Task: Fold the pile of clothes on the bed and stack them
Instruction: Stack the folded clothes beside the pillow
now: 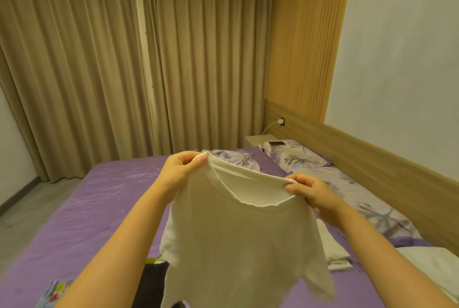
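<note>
Fingertips point(202, 158) of the left hand point(182, 168) pinch one end of the neckline of a cream T-shirt point(238, 245), thumb and fingers curled over the hem. On the other side the right hand point(313, 192) pinches the opposite end of the same neckline, its fingers folded round the fabric. Between the two grips the collar is stretched into a shallow curve, and the shirt hangs free in the air above the bed point(82, 208) — body and short sleeves drooping, front facing the camera.

Under the hanging shirt a dark garment point(151, 280) lies on the purple sheet, partly hidden by the cloth and the left forearm. To the right, beside the right forearm, a small stack of folded white clothes point(335, 250) rests on the sheet. A colourful printed item point(56, 290) lies at the near left edge of the bed; what it is cannot be told.

Farther back, floral pillows point(295, 158) lie along the wooden headboard point(372, 156), one with a phone point(277, 143) on top. A charger point(281, 121) sits plugged into the headboard — its white cable runs down towards a bedside shelf point(258, 139). Tan curtains point(124, 59) cover the far wall.
</note>
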`<act>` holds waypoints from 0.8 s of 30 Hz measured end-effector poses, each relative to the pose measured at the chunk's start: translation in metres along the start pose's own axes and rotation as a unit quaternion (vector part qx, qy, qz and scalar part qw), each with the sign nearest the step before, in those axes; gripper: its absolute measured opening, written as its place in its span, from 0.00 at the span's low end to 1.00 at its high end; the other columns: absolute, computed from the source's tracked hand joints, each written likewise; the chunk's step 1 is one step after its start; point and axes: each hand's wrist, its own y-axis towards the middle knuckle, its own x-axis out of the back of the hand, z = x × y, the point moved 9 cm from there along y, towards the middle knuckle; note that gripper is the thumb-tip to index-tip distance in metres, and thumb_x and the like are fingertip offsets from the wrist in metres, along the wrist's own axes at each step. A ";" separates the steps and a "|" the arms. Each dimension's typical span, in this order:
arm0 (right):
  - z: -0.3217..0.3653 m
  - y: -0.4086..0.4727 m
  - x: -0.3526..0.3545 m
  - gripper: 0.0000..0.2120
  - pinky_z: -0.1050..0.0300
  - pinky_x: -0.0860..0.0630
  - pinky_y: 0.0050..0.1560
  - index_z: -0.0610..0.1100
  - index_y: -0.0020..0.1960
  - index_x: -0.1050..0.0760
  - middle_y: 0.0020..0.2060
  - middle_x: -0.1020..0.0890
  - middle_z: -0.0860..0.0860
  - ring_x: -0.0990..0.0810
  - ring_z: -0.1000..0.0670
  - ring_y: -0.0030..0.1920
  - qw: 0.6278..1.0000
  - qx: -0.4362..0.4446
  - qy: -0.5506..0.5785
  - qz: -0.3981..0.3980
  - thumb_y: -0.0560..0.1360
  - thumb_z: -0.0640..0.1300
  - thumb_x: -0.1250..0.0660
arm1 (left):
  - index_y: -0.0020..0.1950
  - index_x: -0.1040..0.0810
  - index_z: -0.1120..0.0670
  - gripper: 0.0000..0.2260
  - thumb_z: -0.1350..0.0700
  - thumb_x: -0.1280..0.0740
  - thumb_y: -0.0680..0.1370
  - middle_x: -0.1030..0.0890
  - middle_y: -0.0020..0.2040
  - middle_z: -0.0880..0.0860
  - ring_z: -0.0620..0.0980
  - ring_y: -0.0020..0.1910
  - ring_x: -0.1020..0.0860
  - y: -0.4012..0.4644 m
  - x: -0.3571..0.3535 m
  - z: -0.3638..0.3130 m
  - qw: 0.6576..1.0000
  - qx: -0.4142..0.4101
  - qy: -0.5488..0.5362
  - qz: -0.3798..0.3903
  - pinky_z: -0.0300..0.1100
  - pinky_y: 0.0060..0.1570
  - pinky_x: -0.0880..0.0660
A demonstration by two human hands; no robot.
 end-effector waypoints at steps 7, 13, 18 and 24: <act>0.007 -0.007 0.055 0.11 0.62 0.25 0.34 0.50 0.38 0.19 0.34 0.19 0.51 0.22 0.55 0.34 0.999 0.019 -0.018 0.030 0.65 0.58 0.29 | 0.44 0.16 0.53 0.10 0.46 0.27 0.72 0.15 0.41 0.53 0.47 0.39 0.19 0.002 -0.040 -0.019 0.998 -0.001 0.058 0.022 0.42 0.43 0.21; 0.004 -0.020 0.102 0.13 0.62 0.22 0.43 0.42 0.54 0.19 0.48 0.16 0.45 0.17 0.50 0.47 0.990 -0.001 -0.037 0.137 0.71 0.44 0.29 | 0.53 0.17 0.51 0.07 0.55 0.34 0.79 0.15 0.48 0.52 0.47 0.48 0.18 -0.007 -0.071 -0.027 0.994 -0.007 0.103 0.033 0.42 0.52 0.22; -0.006 -0.011 0.151 0.08 0.64 0.25 0.35 0.43 0.46 0.19 0.37 0.18 0.52 0.21 0.56 0.35 0.992 0.024 -0.125 0.016 0.77 0.46 0.34 | 0.43 0.17 0.51 0.06 0.50 0.30 0.76 0.18 0.37 0.46 0.42 0.37 0.22 -0.012 -0.082 -0.030 0.985 -0.019 0.158 -0.063 0.34 0.37 0.25; -0.004 -0.005 0.182 0.20 0.57 0.36 0.34 0.38 0.37 0.25 0.31 0.26 0.50 0.29 0.52 0.33 0.942 0.079 -0.320 -0.060 0.76 0.54 0.34 | 0.37 0.23 0.52 0.15 0.41 0.28 0.72 0.25 0.31 0.46 0.43 0.31 0.30 -0.023 -0.085 -0.027 0.960 -0.039 0.236 -0.146 0.38 0.32 0.33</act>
